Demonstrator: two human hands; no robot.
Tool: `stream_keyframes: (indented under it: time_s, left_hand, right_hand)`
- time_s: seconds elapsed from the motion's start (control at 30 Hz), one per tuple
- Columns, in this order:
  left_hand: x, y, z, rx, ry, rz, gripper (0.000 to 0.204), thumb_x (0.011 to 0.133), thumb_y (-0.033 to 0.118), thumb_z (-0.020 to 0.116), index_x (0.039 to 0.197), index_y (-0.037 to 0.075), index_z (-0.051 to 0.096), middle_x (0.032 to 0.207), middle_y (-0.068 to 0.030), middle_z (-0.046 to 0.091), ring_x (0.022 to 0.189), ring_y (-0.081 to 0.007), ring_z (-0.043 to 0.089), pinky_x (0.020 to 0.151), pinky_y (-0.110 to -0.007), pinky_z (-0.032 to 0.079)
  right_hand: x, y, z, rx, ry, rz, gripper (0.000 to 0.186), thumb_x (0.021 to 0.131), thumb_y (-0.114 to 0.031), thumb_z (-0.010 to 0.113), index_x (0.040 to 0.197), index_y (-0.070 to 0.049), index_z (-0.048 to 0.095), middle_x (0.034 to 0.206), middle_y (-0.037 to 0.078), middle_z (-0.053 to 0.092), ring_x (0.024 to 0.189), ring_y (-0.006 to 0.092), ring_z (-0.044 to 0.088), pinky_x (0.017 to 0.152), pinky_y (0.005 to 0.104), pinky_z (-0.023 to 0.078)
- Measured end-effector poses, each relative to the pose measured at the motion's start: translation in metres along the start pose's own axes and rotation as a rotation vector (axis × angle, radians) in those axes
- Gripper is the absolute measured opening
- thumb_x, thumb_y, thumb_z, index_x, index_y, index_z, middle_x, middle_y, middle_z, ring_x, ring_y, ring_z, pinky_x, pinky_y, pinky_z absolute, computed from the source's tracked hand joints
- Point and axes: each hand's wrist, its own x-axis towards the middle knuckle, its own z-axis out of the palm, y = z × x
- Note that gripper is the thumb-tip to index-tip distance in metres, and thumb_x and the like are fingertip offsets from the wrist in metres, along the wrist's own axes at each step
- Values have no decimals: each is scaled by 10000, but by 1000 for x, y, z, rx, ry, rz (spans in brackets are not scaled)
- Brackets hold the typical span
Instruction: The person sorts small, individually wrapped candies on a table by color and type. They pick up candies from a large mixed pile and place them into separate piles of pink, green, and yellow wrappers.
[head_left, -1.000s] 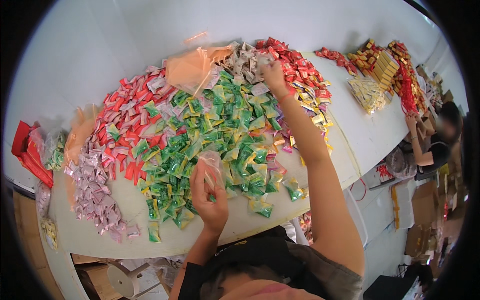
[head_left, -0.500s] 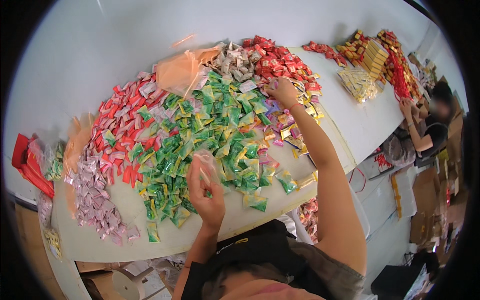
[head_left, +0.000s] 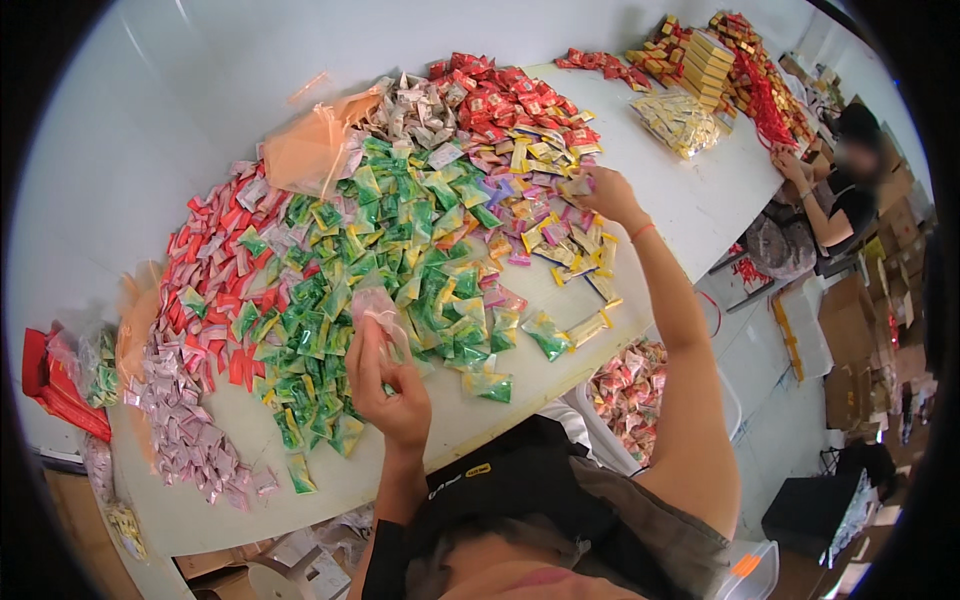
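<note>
Across a pale table, small wrapped packets lie heaped in zones of colour, seen from above through a fisheye lens. Left hand: raised over the near part of the heap, its thumb and fingers drawn together on a clear bag, which stands up around the fingertips above the green packets. Right hand: reached out past the right side of the heap, a thin red band at its wrist, its fingers bent with only a small gap at most between the tips. A small pale packet shows at these fingertips — whether it is gripped or merely lies beneath them cannot be told at this size.

Around the green packets, the other groups are set as follows. Left: red-and-pink packets, with pale pink packets nearer the table's left end. Rear: an orange mesh bag, lying beside grey-white packets and bright red packets. Right: yellow-ended packets, close to the right hand and mixed with some purple ones.

Farther along the table, a filled clear pouch lies near a stack of yellow boxes and a bundle of red cords. Beside this end sits another person, hands at the table's edge. Below the near edge, reddish packets form a separate heap, partly covered by the right forearm.
</note>
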Motion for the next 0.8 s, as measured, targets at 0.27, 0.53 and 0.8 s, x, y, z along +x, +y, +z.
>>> stream_keyframes:
  time_s: [0.27,0.53,0.8]
  left_hand:
    - [10,33,-42,105,-6,-54,444,721,-143,554,1125,3,666,1099,-99,644,658,-41,511,499,-168,350]
    - [3,53,-43,57,-307,-191,596,714,-177,494,1269,30,560,1270,-127,555,813,-173,646,561,-236,485]
    - [-26,52,-29,-31,-393,-225,600,708,-123,533,1287,36,521,1294,-112,536,1018,-316,623,743,-366,549]
  right_hand:
    - [6,-74,-16,287,208,-74,301,746,-250,742,968,-60,668,779,113,671,749,244,667,666,369,514]
    - [-178,-271,-73,1062,-119,-478,411,635,2,774,1027,6,650,838,92,659,681,169,624,622,290,497]
    - [-177,-268,-41,466,-195,-561,588,556,-25,778,1124,-56,627,839,127,652,709,285,643,608,317,509]
